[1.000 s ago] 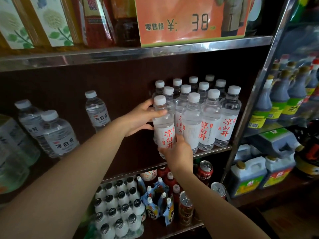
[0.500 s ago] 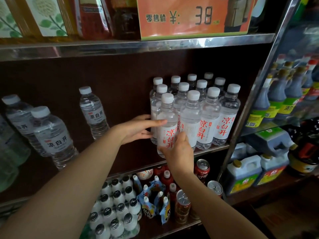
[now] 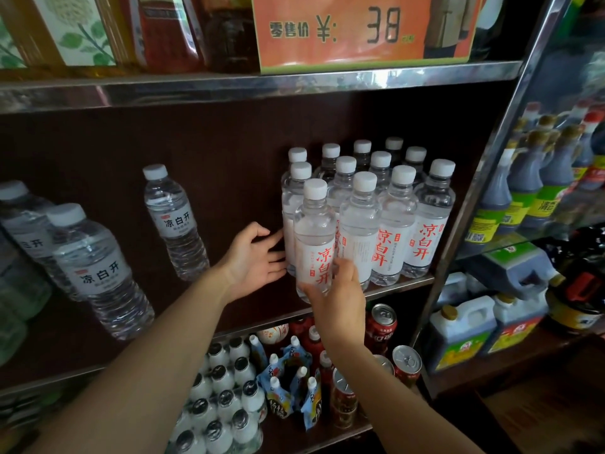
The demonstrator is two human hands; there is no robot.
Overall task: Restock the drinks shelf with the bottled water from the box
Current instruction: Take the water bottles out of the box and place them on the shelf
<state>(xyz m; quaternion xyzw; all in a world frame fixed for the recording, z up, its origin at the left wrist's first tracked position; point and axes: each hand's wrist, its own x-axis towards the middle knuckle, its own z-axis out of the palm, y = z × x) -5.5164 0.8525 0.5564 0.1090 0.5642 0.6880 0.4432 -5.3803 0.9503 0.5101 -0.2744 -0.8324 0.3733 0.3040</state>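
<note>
A clear water bottle with a white cap and red lettering stands at the front left corner of a block of several like bottles on the middle shelf. My right hand grips this bottle at its base from the front. My left hand is spread beside it on the left, its fingertips touching the bottles behind. The box is out of view.
Three larger water bottles with dark lettering stand to the left on the same shelf, with bare shelf between. Below are small white bottles, pouches and red cans. An orange price sign sits above. Sauce bottles fill the right rack.
The bottle in my right hand has come down from a raised, tilted hold and now stands upright in the front row. My left hand has slid off it and spread lower at the side.
</note>
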